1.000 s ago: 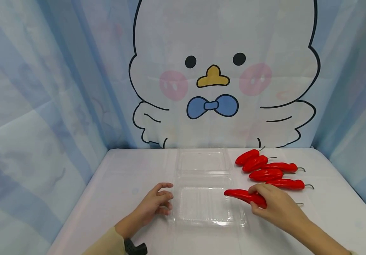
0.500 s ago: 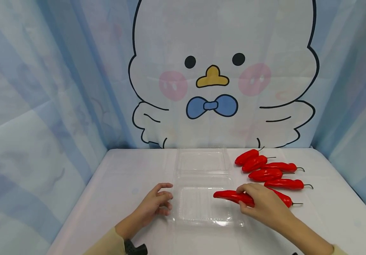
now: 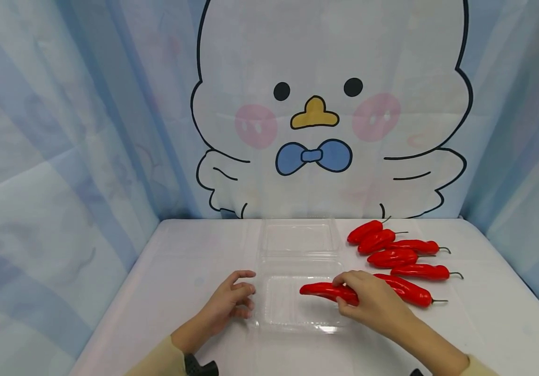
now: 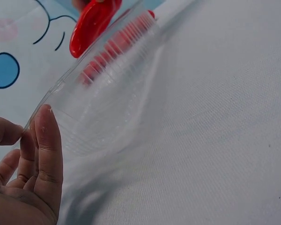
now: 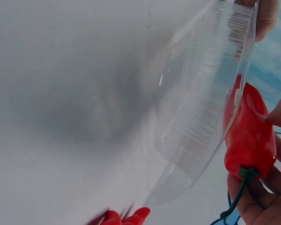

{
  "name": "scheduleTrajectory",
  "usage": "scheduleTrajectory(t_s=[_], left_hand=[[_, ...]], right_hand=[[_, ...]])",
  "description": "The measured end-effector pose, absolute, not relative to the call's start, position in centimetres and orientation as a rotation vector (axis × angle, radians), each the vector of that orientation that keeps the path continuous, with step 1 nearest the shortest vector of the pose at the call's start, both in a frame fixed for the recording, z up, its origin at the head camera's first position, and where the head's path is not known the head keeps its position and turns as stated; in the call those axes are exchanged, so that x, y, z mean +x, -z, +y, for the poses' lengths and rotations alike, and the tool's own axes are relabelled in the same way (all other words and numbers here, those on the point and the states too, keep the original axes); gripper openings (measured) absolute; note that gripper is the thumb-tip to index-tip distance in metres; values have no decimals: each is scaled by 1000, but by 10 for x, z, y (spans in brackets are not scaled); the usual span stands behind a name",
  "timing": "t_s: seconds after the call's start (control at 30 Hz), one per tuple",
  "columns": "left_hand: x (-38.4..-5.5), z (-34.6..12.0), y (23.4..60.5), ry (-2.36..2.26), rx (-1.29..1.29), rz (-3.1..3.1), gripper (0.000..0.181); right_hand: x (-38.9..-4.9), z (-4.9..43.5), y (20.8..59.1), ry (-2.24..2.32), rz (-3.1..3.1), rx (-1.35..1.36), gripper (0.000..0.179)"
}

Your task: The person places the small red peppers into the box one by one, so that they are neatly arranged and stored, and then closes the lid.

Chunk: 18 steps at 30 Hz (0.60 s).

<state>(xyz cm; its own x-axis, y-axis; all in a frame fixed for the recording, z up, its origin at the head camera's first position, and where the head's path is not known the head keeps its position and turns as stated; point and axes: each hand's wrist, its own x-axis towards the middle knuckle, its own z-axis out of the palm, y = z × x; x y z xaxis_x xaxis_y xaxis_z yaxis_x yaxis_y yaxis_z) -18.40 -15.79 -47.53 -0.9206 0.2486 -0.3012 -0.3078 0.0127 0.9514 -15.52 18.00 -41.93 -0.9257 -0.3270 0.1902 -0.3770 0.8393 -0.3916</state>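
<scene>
A red chili pepper (image 3: 325,292) is gripped by my right hand (image 3: 374,297) over the clear plastic box (image 3: 304,303). Its tip points left, and in the right wrist view its green stem (image 5: 239,194) hangs free. At the box's left side, my left hand (image 3: 231,298) pinches the rim between thumb and fingers, as the left wrist view shows. The box's lid (image 3: 299,237) lies folded back behind it. Just right of my right hand lies another red chili pepper (image 3: 407,290), its left end partly hidden by that hand.
Several more red chili peppers (image 3: 393,258) lie in a loose group at the table's back right, stems to the right. A white cloth covers the table (image 3: 194,245). A curtain with a cartoon bird (image 3: 316,188) hangs behind it.
My right hand has carried the chili pepper leftward, from the box's right edge to over its middle. The pepper behind the hand has come into view. My left hand stays put.
</scene>
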Motion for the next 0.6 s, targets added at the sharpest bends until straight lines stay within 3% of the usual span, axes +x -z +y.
scheduleTrajectory(t_s=[0.6], left_hand=[[-183, -158, 478, -1988, -64, 1886, 48]], right_hand=[[-156, 161, 435, -716, -2894, 688, 36]])
